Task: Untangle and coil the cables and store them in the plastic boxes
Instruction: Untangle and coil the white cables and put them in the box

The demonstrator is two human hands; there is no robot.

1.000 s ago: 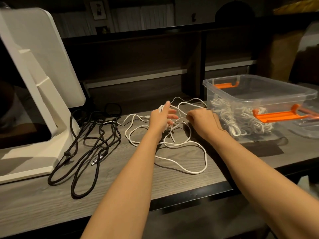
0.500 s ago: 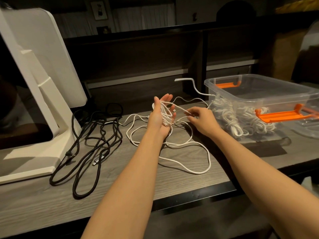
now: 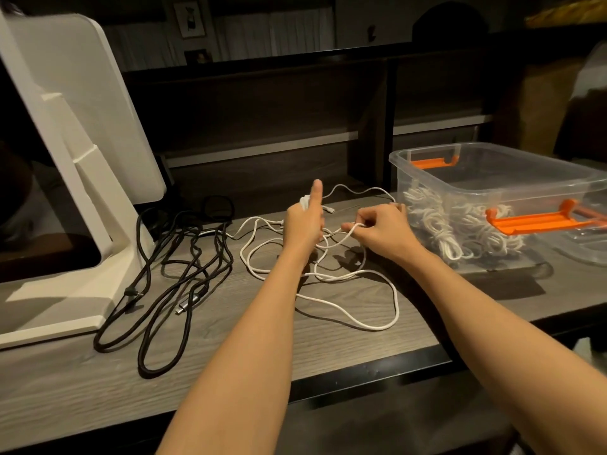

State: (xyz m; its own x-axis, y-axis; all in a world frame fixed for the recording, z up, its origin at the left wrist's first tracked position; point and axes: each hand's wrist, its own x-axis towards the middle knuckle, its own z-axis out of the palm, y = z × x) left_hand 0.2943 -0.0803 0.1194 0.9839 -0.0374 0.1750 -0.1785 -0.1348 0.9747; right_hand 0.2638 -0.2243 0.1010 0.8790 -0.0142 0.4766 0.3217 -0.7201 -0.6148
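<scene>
A long white cable lies in loose loops on the grey wooden desk. My left hand is raised over it, thumb up, with several turns of the white cable wound around the fingers. My right hand is just to its right and pinches a strand of the same cable between thumb and fingers. To the left lies a tangled black cable with a metal plug. At the right stands a clear plastic box with orange handles, holding coiled white cables.
A white monitor stand rises at the left, its base on the desk. A clear lid lies beside the box at the far right. A dark shelf wall runs behind the desk. The desk's black front edge is near me.
My left hand turned from palm-open to thumb-up with more cable wound on it. My right hand swung around with a strand, and the raised cable end dropped back down.
</scene>
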